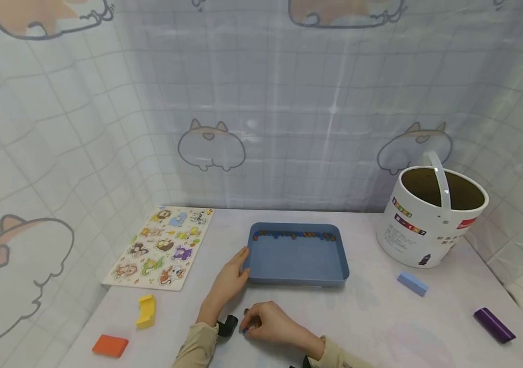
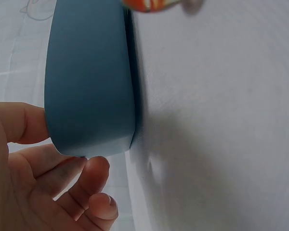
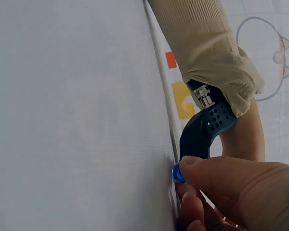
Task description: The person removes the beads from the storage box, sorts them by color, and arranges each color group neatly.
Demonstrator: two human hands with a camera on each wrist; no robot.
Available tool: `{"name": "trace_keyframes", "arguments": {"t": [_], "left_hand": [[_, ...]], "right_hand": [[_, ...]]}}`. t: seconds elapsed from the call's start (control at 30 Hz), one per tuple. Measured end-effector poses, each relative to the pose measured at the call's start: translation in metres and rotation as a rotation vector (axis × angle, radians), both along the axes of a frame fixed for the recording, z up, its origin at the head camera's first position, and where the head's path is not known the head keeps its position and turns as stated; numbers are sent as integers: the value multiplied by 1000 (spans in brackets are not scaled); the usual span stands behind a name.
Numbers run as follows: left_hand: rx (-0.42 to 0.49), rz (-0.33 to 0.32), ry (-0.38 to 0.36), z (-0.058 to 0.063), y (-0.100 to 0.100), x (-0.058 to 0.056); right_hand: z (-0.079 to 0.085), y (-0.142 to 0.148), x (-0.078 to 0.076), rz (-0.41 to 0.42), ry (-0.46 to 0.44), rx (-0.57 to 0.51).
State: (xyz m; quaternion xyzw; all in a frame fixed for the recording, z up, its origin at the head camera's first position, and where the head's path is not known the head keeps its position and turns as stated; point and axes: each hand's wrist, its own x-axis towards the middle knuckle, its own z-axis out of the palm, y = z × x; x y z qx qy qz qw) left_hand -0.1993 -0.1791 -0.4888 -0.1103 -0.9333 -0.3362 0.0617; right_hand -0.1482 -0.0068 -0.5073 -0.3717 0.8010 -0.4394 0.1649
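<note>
White tabletop (image 1: 372, 322) before a gridded curtain (image 1: 270, 158) with cartoon animals. The right hand (image 1: 268, 323) pinches a blue bead (image 3: 177, 174) between thumb and fingertips; the left hand (image 1: 228, 280), fingers bent, grips the tray (image 1: 295, 260) at its edge. Small beads (image 1: 292, 234) line the tray's far wall, beyond both hands' fingers.

In the right wrist view, the right hand's fingers (image 3: 191, 208) cover part of the blue ball (image 3: 177, 174). The left wrist view's top edge crops the blue tray (image 2: 89, 82) and a blurred orange-and-white object (image 2: 151, 4). From the head, the coloured balls (image 1: 306, 234) are too small to count, the white bucket's (image 1: 420, 235) fine print (image 1: 407, 237) unreadable and its inside bottom hidden.
</note>
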Motion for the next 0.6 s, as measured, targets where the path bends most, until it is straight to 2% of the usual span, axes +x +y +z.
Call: {"name": "trace_keyframes", "arguments": {"t": [0.1,0.2,0.27,0.33,0.43,0.6], "left_hand": [[3,-1,6,0,0,0],[9,-7,3,-1,-1,0],[13,-7,-1,-1,-2,0],[22,-7,-4,-2,-2,-1],[19,-6,-2,-2,-2,-1],[16,-1,-16,-3,-1,-2]], "right_hand": [[1,0,0,3,2,2],[5,2,-5,20,-88,-35],[13,5,-13,25,-153,-69],[27,8,-24,15,-190,-104],[54,14,-45,-13,-168,-126],[93,23,-90,-97,-163,-133]]}}
